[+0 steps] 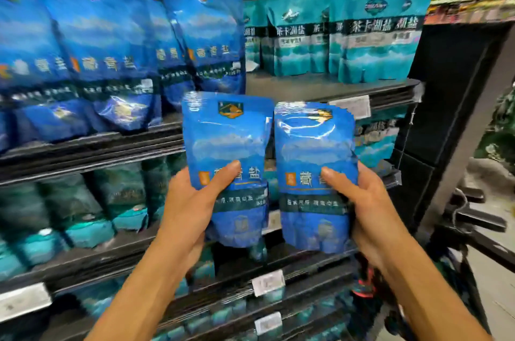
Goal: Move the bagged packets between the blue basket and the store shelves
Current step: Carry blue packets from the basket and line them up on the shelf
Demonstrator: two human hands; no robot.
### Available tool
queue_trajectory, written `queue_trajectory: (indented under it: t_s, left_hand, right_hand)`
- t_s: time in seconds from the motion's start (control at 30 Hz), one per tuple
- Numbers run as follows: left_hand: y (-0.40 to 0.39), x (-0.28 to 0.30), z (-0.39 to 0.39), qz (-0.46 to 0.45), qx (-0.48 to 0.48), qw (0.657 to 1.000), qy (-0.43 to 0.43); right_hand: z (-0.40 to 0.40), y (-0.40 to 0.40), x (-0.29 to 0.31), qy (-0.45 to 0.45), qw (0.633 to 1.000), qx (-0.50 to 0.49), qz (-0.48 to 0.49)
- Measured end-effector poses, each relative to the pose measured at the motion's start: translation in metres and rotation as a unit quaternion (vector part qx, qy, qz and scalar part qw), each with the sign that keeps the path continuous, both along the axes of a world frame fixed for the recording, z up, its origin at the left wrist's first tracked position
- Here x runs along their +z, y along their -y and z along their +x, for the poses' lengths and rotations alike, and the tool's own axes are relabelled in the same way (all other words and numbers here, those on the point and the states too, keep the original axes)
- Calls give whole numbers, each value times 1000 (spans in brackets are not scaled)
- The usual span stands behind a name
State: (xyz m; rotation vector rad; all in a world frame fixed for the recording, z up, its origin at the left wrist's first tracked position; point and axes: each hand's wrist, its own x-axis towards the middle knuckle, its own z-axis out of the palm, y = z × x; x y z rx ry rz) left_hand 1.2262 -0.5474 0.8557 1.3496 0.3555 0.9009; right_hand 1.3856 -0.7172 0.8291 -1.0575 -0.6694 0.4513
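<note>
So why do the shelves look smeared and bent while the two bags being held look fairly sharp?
Head view: motion blur smears the shelved blue packets at left and the teal packets behind. The held left packet and right packet, gripped by the left hand and right hand, stay clearer. Glare streaks the glossy film, and the wide lens bows the shelf edges.

mirrored 藏青盐 on the right-hand blue packet (315,173), mirrored 茶卡湖盐 on a teal shelf packet (381,34)
</note>
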Motion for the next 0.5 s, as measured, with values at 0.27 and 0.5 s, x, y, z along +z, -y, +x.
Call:
queue_trajectory:
  t_s: [0.27,0.5]
  left_hand:
    - [-66,102,15,137,115,981,69]
    - [-104,125,50,165,144,973,75]
  right_hand:
    - [29,-89,102,57,991,51,109]
    - [59,-142,151,59,988,77,116]
